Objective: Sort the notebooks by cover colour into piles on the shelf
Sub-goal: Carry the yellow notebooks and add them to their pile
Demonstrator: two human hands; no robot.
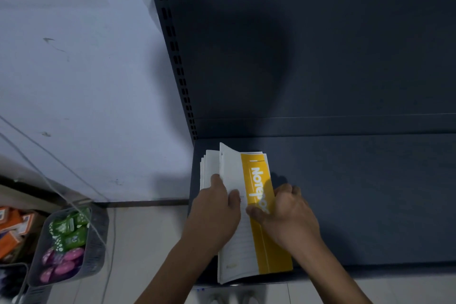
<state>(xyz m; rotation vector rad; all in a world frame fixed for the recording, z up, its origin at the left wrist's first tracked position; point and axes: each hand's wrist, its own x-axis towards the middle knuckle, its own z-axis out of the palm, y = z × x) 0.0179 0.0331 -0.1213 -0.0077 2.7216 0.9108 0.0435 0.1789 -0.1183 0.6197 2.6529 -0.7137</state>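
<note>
A stack of notebooks stands on edge at the left end of the dark shelf, leaning apart like an open fan. The rightmost one shows a yellow cover with white lettering; the others show only white backs or pages. My left hand holds the white notebooks on the left side, thumb tucked between them. My right hand grips the yellow notebook, thumb on its front and fingers curled behind it.
The shelf's dark back panel rises behind, with a slotted upright at its left. A pale wall lies to the left. On the floor at lower left a grey basket holds green and pink packets beside orange boxes.
</note>
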